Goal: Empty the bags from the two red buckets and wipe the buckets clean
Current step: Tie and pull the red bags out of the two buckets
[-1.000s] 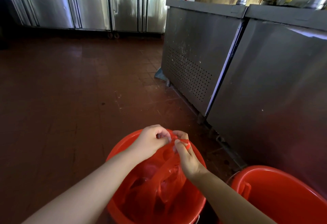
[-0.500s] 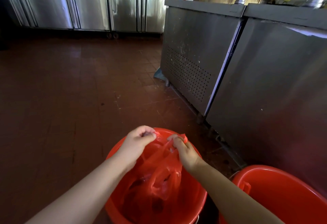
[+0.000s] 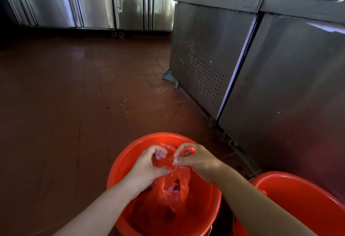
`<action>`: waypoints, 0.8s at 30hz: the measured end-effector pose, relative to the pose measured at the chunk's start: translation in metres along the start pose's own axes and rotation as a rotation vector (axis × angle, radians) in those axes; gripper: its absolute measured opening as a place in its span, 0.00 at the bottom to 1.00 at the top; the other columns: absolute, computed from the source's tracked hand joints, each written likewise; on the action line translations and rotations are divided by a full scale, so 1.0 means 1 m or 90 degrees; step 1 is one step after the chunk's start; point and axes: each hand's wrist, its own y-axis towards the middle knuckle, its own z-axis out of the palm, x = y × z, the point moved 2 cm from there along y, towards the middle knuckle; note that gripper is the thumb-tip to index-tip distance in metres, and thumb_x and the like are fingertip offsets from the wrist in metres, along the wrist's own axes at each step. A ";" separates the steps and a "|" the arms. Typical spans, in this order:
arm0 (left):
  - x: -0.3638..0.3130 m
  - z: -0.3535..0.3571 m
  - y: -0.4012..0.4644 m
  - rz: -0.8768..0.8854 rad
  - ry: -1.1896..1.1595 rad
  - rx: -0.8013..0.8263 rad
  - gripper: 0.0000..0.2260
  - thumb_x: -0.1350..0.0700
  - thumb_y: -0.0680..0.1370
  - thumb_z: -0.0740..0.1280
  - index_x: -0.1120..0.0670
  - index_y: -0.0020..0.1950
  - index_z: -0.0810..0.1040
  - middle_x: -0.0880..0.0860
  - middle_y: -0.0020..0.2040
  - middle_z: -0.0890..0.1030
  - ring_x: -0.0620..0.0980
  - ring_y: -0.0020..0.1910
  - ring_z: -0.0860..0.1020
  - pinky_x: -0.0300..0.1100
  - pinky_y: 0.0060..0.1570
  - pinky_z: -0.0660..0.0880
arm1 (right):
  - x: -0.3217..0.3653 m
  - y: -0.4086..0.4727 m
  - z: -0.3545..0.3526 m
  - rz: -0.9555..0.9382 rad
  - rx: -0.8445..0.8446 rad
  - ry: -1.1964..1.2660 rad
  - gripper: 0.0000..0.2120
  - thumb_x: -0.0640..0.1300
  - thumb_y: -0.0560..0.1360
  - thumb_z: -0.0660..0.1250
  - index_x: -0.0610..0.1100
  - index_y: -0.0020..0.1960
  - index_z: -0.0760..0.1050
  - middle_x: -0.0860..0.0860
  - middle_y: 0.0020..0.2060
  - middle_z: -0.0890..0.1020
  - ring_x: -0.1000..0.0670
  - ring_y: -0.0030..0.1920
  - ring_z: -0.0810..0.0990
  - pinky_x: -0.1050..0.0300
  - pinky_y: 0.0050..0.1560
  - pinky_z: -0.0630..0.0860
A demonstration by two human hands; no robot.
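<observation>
Glossy plastic bucket [image 3: 130, 153], crinkled film bag [image 3: 175, 185], brushed-steel cabinet [image 3: 205, 39].

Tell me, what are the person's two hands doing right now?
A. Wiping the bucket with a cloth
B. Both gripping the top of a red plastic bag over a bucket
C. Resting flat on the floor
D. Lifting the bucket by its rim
B: the left hand and right hand both pinch the bunched top of the red plastic bag, which hangs inside the red bucket.

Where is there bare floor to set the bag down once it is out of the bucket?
The tiled floor left of and beyond the near bucket lies bare, back to the steel fridges. The right side is crowded: the second bucket stands beside the counter. Both the left hand and right hand grip the bag.
</observation>
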 end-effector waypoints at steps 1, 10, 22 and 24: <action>-0.001 0.002 0.004 0.008 0.018 0.024 0.23 0.70 0.64 0.76 0.53 0.55 0.76 0.49 0.51 0.77 0.44 0.52 0.74 0.36 0.56 0.69 | 0.002 -0.001 0.000 -0.013 0.010 -0.031 0.08 0.27 0.68 0.71 0.38 0.41 0.77 0.48 0.31 0.80 0.52 0.32 0.78 0.61 0.38 0.76; 0.008 0.010 0.007 -0.201 -0.181 0.122 0.08 0.57 0.69 0.68 0.53 0.30 0.76 0.53 0.29 0.77 0.47 0.31 0.75 0.37 0.35 0.70 | -0.010 -0.001 -0.003 -0.231 -0.195 -0.465 0.15 0.32 0.66 0.69 0.51 0.39 0.72 0.52 0.34 0.80 0.54 0.37 0.78 0.51 0.41 0.76; 0.007 0.024 0.008 -0.281 -0.405 0.010 0.06 0.58 0.74 0.69 0.56 0.40 0.85 0.58 0.35 0.83 0.49 0.31 0.81 0.38 0.31 0.76 | -0.028 -0.006 0.008 -0.381 -0.248 -0.447 0.11 0.40 0.68 0.75 0.44 0.38 0.72 0.51 0.39 0.77 0.52 0.41 0.77 0.56 0.41 0.74; 0.009 0.025 0.010 -0.267 -0.403 -0.025 0.11 0.60 0.77 0.65 0.55 0.37 0.84 0.56 0.35 0.83 0.48 0.30 0.80 0.38 0.32 0.77 | -0.028 -0.009 0.007 -0.391 -0.280 -0.554 0.10 0.44 0.72 0.71 0.44 0.38 0.72 0.51 0.37 0.76 0.50 0.37 0.75 0.55 0.38 0.72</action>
